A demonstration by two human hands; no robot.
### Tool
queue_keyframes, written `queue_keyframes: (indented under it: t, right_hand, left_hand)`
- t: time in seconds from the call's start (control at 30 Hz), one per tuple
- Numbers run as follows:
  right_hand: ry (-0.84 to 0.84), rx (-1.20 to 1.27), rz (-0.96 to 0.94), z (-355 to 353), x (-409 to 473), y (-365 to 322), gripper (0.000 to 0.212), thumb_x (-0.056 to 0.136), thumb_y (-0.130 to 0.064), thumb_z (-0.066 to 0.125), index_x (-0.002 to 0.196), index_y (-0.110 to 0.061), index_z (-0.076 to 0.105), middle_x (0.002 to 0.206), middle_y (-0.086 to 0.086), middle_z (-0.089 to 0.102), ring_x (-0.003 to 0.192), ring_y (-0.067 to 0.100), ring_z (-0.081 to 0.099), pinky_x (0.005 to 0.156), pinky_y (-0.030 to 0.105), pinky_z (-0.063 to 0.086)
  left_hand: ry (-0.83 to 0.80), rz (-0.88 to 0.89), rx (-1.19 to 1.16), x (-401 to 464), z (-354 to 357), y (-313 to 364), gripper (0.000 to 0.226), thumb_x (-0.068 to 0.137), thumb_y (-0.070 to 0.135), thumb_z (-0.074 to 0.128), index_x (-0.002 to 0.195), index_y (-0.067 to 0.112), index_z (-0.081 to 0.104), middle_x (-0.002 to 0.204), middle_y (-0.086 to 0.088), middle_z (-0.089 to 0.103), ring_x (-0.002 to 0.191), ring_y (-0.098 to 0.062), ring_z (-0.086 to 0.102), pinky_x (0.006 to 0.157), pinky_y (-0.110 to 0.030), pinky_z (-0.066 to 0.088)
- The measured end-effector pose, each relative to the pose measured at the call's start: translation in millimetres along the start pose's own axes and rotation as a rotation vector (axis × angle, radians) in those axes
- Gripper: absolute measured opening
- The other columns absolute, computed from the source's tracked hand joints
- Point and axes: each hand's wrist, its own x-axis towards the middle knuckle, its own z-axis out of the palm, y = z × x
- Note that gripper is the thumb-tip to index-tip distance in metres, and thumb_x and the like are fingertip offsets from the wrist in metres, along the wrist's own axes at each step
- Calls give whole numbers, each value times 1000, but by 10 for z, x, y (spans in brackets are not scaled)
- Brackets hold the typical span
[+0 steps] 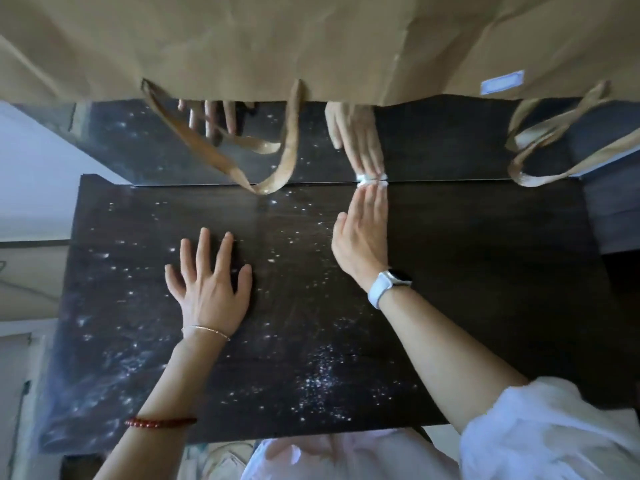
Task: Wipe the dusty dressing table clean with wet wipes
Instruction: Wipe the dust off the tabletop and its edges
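Left hand (pixel 207 289) spread flat on dusty table (pixel 485 271) | right hand (pixel 362 237) fingers straight, pressing wet wipe (pixel 370 180) at mirror edge

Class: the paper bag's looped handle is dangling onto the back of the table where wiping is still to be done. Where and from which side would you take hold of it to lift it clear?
Pinch the handle at the bottom of its loop, where the flat strip touches the table. Come from the front, probably with the left hand, which rests flat nearby; the right hand is pressing the wipe against the mirror's lower edge. The strip is thin and floppy, so pinch its flat faces.
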Motion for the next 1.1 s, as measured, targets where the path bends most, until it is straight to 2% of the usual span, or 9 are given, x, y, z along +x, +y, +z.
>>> queue_keyframes:
  t: [0.17, 0.27, 0.43, 0.53, 0.67, 0.83, 0.9, 0.97, 1.1]
  right_hand:
    - [-89, 42, -154, 313, -72, -976, 63, 85, -23, 18, 131, 18, 30, 139, 39, 29, 134, 47, 23, 115, 50, 16]
    - [-162, 29, -254, 445, -95, -1451, 59, 90, -21, 18, 138, 13, 17, 148, 32, 16, 140, 40, 10, 117, 44, 3]
    - [-178, 18, -358, 434, -87, -1513, 59, 94, -17, 32, 143, 5, 8, 153, 23, 7, 142, 32, -1, 117, 37, -3]
    - [-186, 45, -263, 320, -192, -1136, 57, 93, -16, 29, 143, 3, 11, 153, 21, 10, 142, 33, 3, 115, 38, 1]
    - [-49, -39, -32, 69, -318, -144, 59, 87, -21, 19, 136, 11, 26, 143, 33, 28, 135, 45, 23, 110, 51, 23]
    - [-1, 11, 331, -210, -319, 503, 52, 95, -16, 25, 140, 11, 16, 149, 30, 15, 140, 41, 8, 115, 47, 9]
    - [53, -10, 231, -65, -273, 197, 55, 89, -18, 24, 135, 12, 27, 143, 32, 28, 135, 45, 19, 114, 50, 13]
    - [33, 26, -1, 159, -277, -339, 58, 86, -22, 23, 135, 9, 31, 141, 29, 33, 135, 45, 22, 114, 50, 16]
    - [-248, 49, -406, 332, -607, -1108, 56, 97, -27, 23, 144, 0, 8, 155, 16, 4, 143, 28, -5, 115, 37, -6]
  left_hand:
    - [21, -91, -58, 7, -133, -572, 52, 92, 35, 42, 141, 29, 25, 156, 0, 9, 143, -24, -3, 112, -53, -2]
    - [18, -34, -19, -15, -170, -780, 51, 93, 36, 40, 142, 31, 23, 155, 0, 11, 143, -21, 0, 112, -48, 0]
    - [19, -66, -31, 0, -163, -753, 50, 93, 37, 38, 141, 34, 24, 155, 3, 11, 143, -19, -1, 113, -46, -1]
    - [24, -116, -61, 1, -145, -677, 49, 93, 34, 38, 140, 33, 25, 156, 4, 10, 143, -19, -2, 113, -48, -3]
    - [49, -154, -92, -5, -122, -611, 49, 92, 30, 39, 139, 31, 28, 155, 4, 10, 143, -19, -1, 113, -49, -4]
    - [57, -179, -74, -10, -93, -585, 47, 93, 31, 36, 139, 32, 27, 156, 4, 8, 143, -18, -3, 113, -49, -5]
    - [53, -192, -72, -12, -92, -568, 47, 93, 31, 35, 139, 33, 27, 156, 5, 7, 143, -17, -4, 113, -48, -5]
    - [48, -196, -59, -11, -91, -559, 47, 93, 32, 34, 140, 34, 26, 156, 5, 6, 143, -17, -4, 114, -48, -6]
    - [19, -176, -23, 2, -106, -595, 47, 94, 35, 31, 141, 35, 22, 156, 5, 4, 143, -16, -6, 114, -47, -7]
